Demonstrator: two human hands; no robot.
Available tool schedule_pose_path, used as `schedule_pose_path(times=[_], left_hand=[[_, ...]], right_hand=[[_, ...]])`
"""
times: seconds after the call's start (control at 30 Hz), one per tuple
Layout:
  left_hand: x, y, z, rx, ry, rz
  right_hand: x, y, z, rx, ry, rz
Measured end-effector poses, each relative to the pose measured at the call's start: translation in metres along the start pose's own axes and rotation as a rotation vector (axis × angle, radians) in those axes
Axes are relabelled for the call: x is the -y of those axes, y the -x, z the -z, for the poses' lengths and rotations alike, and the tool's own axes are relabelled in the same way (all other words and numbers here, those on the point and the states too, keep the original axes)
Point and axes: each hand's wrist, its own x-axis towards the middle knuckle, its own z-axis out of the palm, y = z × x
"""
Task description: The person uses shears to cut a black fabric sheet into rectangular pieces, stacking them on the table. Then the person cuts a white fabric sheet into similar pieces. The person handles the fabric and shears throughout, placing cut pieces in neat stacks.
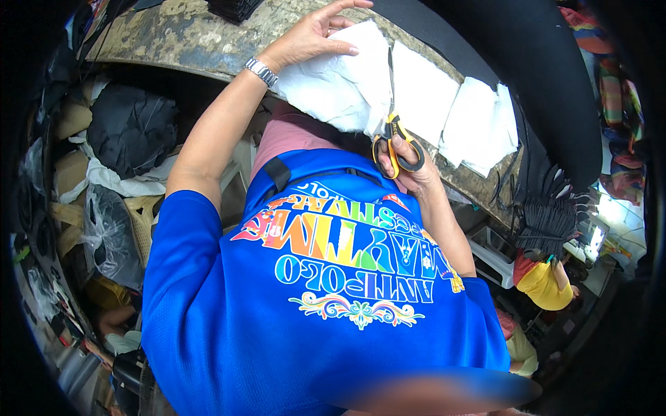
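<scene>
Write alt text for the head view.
A person's right hand works yellow-handled scissors through white fabric that the left hand presses onto a worn table. More white pieces lie beside it.

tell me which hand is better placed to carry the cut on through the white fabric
Right, probably. The right hand grips the yellow-handled scissors, blades in the white fabric. The left hand lies flat on it.

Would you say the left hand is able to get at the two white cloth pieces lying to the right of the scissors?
Probably not directly: the scissors and right hand lie between the left hand and those white pieces.
</scene>
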Motion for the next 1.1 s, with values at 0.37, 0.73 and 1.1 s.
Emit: schedule_pose_path(times=[0.37,0.73,1.1], left_hand=[[-0.002,0.007,0.002,0.116,-0.181,-0.042],[-0.005,0.014,-0.002,0.162,-0.178,-0.071],[-0.011,0.021,-0.001,0.209,-0.198,-0.058]], right_hand=[[0.006,-0.005,0.008,0.027,0.219,0.023],[0.02,-0.006,0.008,0.036,0.433,-0.01],[0.023,-0.005,0.007,0.039,0.48,-0.01]])
